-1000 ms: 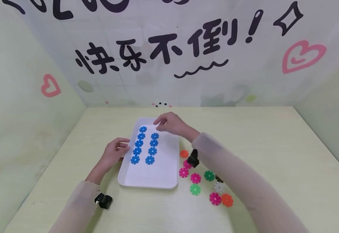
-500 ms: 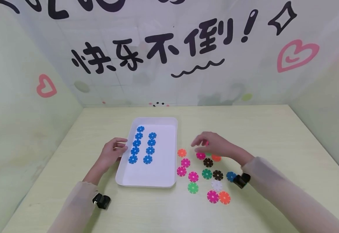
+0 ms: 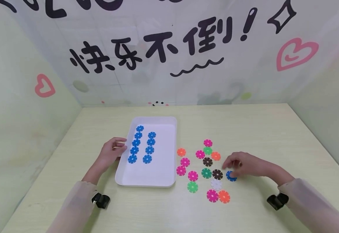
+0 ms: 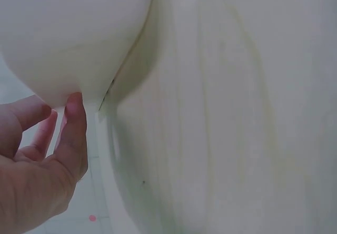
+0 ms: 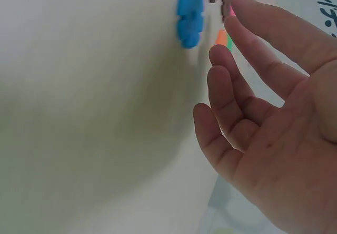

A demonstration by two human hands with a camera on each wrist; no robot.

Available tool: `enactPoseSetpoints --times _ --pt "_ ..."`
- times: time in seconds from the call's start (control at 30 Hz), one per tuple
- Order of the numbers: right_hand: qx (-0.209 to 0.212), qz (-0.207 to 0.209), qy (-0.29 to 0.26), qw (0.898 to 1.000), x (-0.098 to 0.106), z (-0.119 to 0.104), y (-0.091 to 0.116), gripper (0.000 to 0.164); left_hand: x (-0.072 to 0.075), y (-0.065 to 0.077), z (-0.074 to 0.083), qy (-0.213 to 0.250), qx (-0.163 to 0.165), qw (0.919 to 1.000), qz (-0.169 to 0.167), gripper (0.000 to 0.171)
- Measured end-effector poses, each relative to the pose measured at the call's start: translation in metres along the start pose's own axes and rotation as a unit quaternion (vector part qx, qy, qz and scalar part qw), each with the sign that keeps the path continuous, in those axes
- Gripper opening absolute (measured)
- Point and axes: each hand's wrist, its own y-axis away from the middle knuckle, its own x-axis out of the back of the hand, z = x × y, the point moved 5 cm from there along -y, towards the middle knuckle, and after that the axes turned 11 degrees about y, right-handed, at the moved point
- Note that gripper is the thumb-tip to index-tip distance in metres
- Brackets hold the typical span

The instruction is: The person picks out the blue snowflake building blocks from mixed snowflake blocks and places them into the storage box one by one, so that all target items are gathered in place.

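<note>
My left hand [image 3: 111,150] rests its fingertips against the outer left side of a white tray [image 3: 160,176]. In the left wrist view, the fingertips [image 4: 75,99] lie on the tray's smooth wall. Blue notched plastic discs [image 3: 149,149] lie in the tray in two columns, the left one longer. On the right, my right hand [image 3: 246,164] hovers over a single blue disc [image 3: 229,178], thumb overlapping it in the head view. The right wrist view shows its fingers parted and loosely bent, with nothing between them, beside that disc.
Loose discs lie between the tray and my right hand: pink [image 3: 192,176], orange [image 3: 224,196], green [image 3: 206,173], black [image 3: 217,174] and white [image 3: 216,184]. A printed backdrop [image 3: 157,87] stands behind the pale table [image 3: 245,126].
My right hand has moved from above the tray's far end, rightward over the loose discs, down to the single blue disc. The left hand stays at the tray's side; the head view has shifted slightly.
</note>
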Motion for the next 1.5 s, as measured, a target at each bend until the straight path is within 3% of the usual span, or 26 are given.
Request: enactPoseSetpoints --times 0.23,0.57,0.87,1.07,1.5 --pt "-0.001 0.012 0.020 1.000 -0.005 0.010 0.010 0.032 0.000 0.001 0.000 0.008 -0.001 1.0000 -0.002 0.039" --pt "0.013 0.018 0.052 0.998 -0.010 0.011 0.009 0.029 -0.001 0.000 -0.001 0.011 -0.002 0.9999 0.002 0.038" --pt "0.000 0.017 0.058 0.998 -0.010 0.008 0.008 0.030 -0.001 -0.002 0.002 0.008 -0.004 0.9999 -0.005 0.039" --pt "-0.001 0.031 0.067 0.997 -0.008 0.004 0.009 0.033 0.000 -0.002 -0.004 0.008 0.005 1.0000 0.003 0.037" --pt "0.001 0.058 0.056 0.997 -0.008 0.001 0.011 0.030 -0.001 0.000 -0.002 0.011 -0.007 0.9999 -0.004 0.038"
